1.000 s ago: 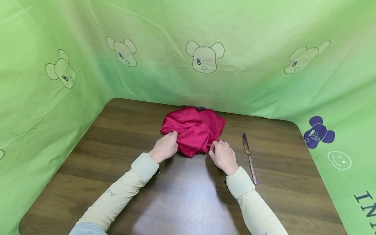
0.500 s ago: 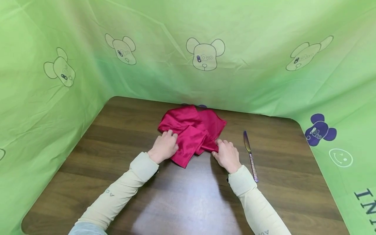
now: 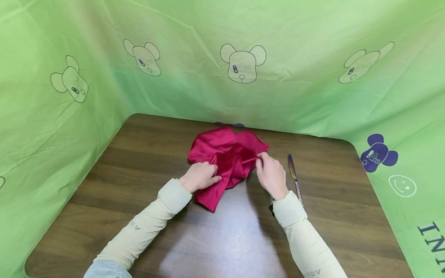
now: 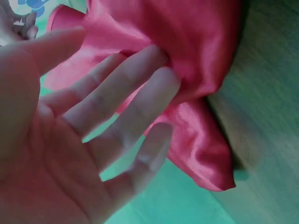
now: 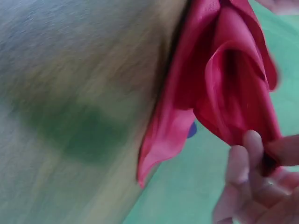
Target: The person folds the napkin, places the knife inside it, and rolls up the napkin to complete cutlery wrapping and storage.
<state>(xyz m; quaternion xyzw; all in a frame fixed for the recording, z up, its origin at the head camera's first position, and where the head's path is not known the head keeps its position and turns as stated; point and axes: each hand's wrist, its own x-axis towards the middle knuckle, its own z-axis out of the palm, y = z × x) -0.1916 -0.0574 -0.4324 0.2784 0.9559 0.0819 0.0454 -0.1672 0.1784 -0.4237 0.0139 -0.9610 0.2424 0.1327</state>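
Note:
A crumpled, shiny magenta cloth point(image 3: 219, 144) lies near the far side of the table, one corner hanging toward the person. My left hand point(image 3: 199, 175) is at the cloth's left front. In the left wrist view its fingers point(image 4: 135, 107) are spread and nearly straight, their tips against the fabric, with the thumb apart. At the cloth's right side, my right hand point(image 3: 272, 173) pinches an edge between thumb and fingers. The right wrist view shows that edge raised into a looped fold point(image 5: 233, 93) above the pinch.
A table knife point(image 3: 293, 172) with a glittery handle lies right of my right hand, its handle partly behind the wrist. The brown wooden table point(image 3: 139, 154) is bounded by green printed fabric walls point(image 3: 187, 77) at the back and sides.
The right hand has gone from the cloth's front right edge up and away, lifting the pinched edge. The left hand has shifted slightly right and its fingers have uncurled; the front corner reaches nearer.

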